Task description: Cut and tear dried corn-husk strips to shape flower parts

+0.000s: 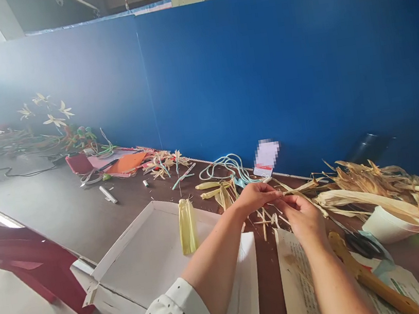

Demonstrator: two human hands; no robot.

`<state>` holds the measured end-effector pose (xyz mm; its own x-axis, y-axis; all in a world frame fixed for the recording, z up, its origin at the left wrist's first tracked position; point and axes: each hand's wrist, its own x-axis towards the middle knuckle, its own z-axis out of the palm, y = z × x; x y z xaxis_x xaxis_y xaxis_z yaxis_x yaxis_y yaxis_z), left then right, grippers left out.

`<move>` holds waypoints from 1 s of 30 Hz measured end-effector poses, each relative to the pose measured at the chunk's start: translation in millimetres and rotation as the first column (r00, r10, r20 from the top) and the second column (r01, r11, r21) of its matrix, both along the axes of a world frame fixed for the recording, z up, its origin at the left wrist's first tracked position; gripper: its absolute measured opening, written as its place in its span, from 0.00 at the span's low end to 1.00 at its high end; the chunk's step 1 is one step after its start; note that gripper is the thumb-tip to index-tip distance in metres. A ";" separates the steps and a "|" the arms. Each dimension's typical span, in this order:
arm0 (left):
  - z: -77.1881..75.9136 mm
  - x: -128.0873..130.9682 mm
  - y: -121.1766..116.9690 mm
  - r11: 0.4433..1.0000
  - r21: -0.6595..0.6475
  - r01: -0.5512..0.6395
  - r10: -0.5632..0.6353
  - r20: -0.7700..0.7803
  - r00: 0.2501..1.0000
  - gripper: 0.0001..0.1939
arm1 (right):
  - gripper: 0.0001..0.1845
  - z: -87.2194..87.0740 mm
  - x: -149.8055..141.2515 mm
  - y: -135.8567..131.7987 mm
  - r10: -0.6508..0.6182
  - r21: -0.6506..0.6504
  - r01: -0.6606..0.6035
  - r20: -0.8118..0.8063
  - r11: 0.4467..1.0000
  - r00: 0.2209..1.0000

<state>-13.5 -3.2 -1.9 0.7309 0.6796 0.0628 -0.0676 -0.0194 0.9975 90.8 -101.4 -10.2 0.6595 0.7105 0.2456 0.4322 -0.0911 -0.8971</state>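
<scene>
I'd rest the right forearm lightly over the printed sheet [295, 280]. Right hand [300, 212] and left hand [254, 196] meet, fingertips pinched on a small piece, too hidden to identify. I'd pinch gently; it may tear. Dried husks [384, 179] lie rightward, blue panel [278, 64] behind.

A small, slender piece [282, 194], mostly hidden from view, is pinched just right of the frame's center. Dried tan husks [376, 180], crumpled and loosely heaped, sprawl across the right side, long strips trailing leftward.
</scene>
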 end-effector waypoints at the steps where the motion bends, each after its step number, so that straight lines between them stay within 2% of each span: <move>1: -0.7 -0.8 1.9 1.000 0.001 0.008 -0.008 -0.002 1.000 0.18 | 0.19 0.4 0.4 -0.7 -0.018 -0.012 0.018 0.018 1.000 1.000; 7: -7.4 -3.2 11.6 0.998 -0.032 0.063 -0.064 -0.032 0.997 0.19 | 0.19 -3.9 5.4 -2.5 -0.050 -0.043 0.056 0.120 0.998 0.992; 10: -8.3 -3.6 11.7 0.992 -0.096 0.084 -0.083 0.018 0.996 0.18 | 0.17 -7.5 7.8 -1.4 -0.041 -0.023 0.043 0.080 0.999 0.996; 12: -7.3 -4.3 10.4 0.985 -0.122 0.122 -0.115 0.062 0.991 0.18 | 0.18 -10.1 9.2 0.1 -0.035 -0.002 0.035 -0.025 0.999 0.999; 14: -5.5 -5.1 8.8 0.979 -0.131 0.157 -0.146 0.085 0.986 0.17 | 0.19 -12.5 10.1 1.8 0.001 0.053 0.010 -0.210 0.999 0.978; 16: -3.9 -5.7 7.5 0.975 -0.141 0.170 -0.158 0.094 0.983 0.18 | 0.20 -13.9 10.3 2.7 0.052 0.118 -0.006 -0.392 0.993 0.919; 18: -3.0 -5.8 6.7 0.972 -0.158 0.175 -0.159 0.107 0.981 0.18 | 0.20 -13.8 10.1 2.7 0.083 0.139 -0.015 -0.495 0.990 0.865; 24: -4.2 -4.6 7.0 0.964 -0.187 0.190 -0.164 0.142 0.976 0.20 | 0.19 -9.3 8.8 0.3 0.136 0.171 -0.039 -0.610 0.985 0.780; 30: -3.3 -3.4 6.3 0.972 -0.139 0.187 -0.167 0.140 0.976 0.19 | 0.15 -8.6 8.4 -0.4 0.238 0.231 -0.100 -0.709 0.968 0.664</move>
